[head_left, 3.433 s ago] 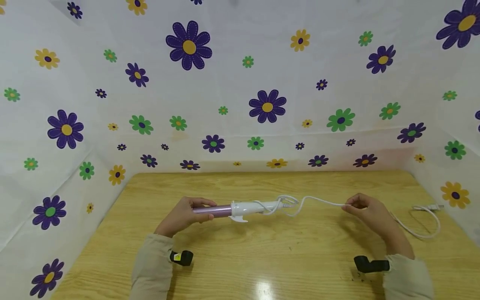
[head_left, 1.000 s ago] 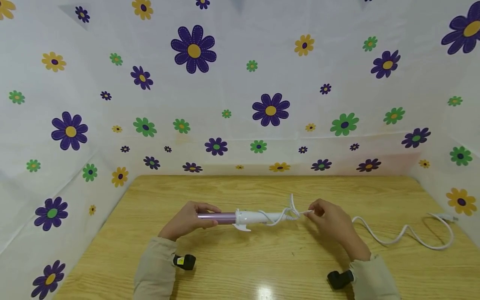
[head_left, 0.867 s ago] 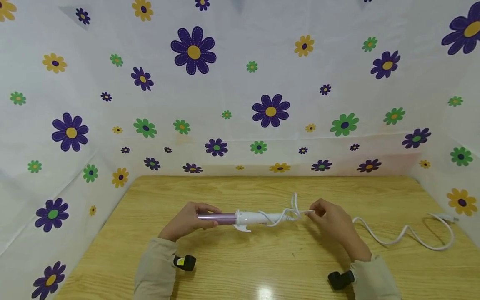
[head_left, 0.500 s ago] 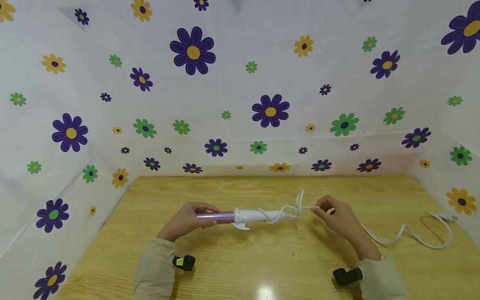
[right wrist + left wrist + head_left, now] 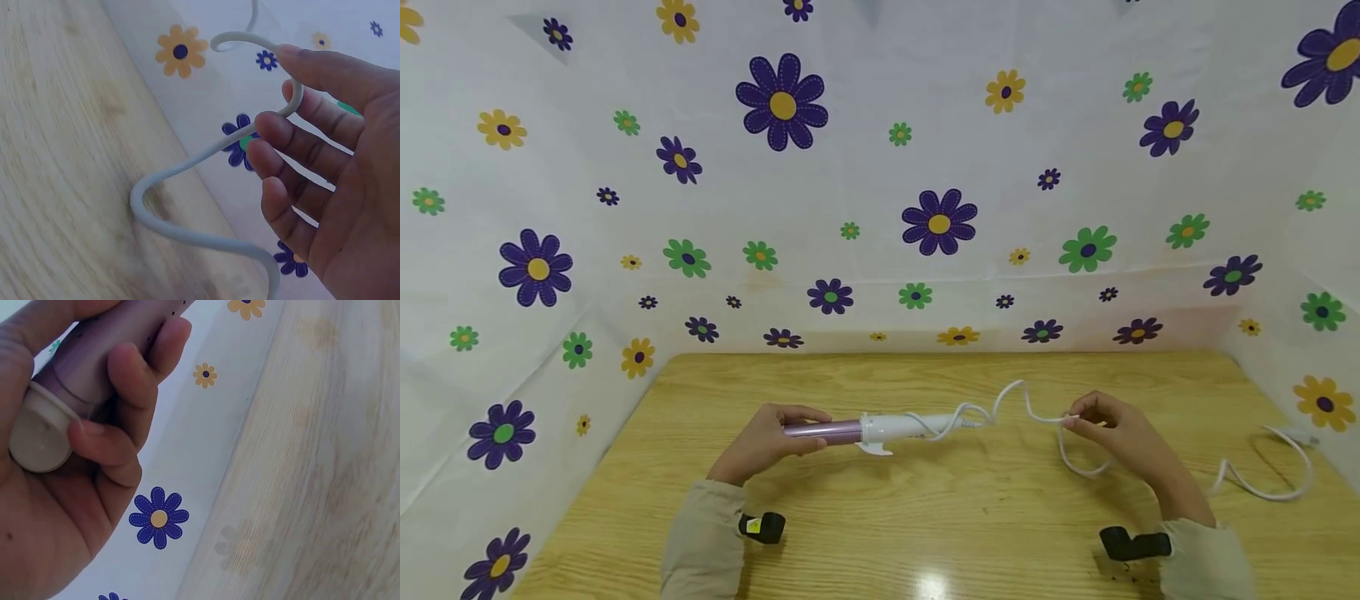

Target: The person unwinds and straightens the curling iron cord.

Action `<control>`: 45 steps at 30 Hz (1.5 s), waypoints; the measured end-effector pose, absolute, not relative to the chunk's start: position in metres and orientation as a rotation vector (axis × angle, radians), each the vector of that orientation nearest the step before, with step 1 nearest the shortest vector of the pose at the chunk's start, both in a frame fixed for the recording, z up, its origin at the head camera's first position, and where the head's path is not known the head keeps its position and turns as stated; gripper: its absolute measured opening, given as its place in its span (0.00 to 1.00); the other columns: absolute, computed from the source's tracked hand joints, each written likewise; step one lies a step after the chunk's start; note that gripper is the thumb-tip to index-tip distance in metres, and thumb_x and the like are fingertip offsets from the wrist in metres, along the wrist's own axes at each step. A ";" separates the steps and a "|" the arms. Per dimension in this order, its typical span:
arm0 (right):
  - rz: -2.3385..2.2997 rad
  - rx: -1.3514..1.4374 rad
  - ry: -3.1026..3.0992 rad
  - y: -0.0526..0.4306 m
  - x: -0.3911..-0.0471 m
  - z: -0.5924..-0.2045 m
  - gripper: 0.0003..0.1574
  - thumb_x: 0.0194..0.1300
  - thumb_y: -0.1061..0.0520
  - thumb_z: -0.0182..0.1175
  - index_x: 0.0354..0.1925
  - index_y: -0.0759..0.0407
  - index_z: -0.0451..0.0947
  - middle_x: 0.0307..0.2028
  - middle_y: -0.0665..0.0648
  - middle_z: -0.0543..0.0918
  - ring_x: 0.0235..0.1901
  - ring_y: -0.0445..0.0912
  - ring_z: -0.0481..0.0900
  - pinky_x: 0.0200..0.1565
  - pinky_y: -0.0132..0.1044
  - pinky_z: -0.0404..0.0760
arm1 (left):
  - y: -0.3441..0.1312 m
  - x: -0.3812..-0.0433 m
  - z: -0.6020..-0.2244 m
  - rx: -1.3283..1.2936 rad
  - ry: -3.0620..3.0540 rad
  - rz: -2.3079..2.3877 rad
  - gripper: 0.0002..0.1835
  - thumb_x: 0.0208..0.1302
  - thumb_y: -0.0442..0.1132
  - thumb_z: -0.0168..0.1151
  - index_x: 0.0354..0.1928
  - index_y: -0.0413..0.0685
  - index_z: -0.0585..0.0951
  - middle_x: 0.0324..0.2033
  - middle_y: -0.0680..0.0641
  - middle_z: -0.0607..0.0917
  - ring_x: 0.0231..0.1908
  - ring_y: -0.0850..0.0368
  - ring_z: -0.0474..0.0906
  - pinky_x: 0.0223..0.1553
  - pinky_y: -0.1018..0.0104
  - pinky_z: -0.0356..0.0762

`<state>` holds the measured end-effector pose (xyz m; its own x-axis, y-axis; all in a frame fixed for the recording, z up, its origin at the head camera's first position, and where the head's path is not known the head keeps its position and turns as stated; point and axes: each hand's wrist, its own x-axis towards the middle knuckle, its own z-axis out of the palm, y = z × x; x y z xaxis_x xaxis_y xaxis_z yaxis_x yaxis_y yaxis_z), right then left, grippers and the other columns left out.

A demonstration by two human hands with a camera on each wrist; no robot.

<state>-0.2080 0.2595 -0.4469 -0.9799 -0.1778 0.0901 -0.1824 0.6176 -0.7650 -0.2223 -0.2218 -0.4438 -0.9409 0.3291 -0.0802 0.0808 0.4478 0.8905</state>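
Observation:
A curling iron (image 5: pixel 895 428) with a lilac barrel and white handle is held level above the table, its handle toward the right. My left hand (image 5: pixel 767 443) grips the barrel; in the left wrist view its fingers curl round it near the white end cap (image 5: pixel 39 439). The white cord (image 5: pixel 1049 420) winds loosely round the handle and runs on in wavy bends. My right hand (image 5: pixel 1127 442) pinches this cord between thumb and forefinger. In the right wrist view a slack bend of cord (image 5: pixel 206 239) drops below the fingers.
The cord's plug end (image 5: pixel 1296 437) lies at the right side of the wooden table (image 5: pixel 850 533). A white flower-print sheet (image 5: pixel 857 167) stands round the back and sides. Black wrist cameras sit at both sleeves.
Over the last second my right hand has moved right along with the cord, and the raised loop by the handle has stretched out. My left hand stays nearly in place on the barrel.

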 end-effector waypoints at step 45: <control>1.418 0.438 -2.824 0.274 -0.207 -0.459 0.26 0.70 0.55 0.56 0.61 0.67 0.69 0.45 0.60 0.77 0.38 0.34 0.75 0.38 0.32 0.77 | -0.219 -0.223 -0.449 0.331 2.445 1.505 0.20 0.54 0.45 0.72 0.49 0.46 0.84 0.51 0.38 0.82 0.41 0.51 0.77 0.38 0.63 0.78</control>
<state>-0.2074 0.2741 -0.4587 -0.9612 -0.2645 0.0785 -0.2209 0.5676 -0.7931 -0.2234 -0.2187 -0.4488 -0.9427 0.3204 -0.0929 0.0614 0.4403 0.8958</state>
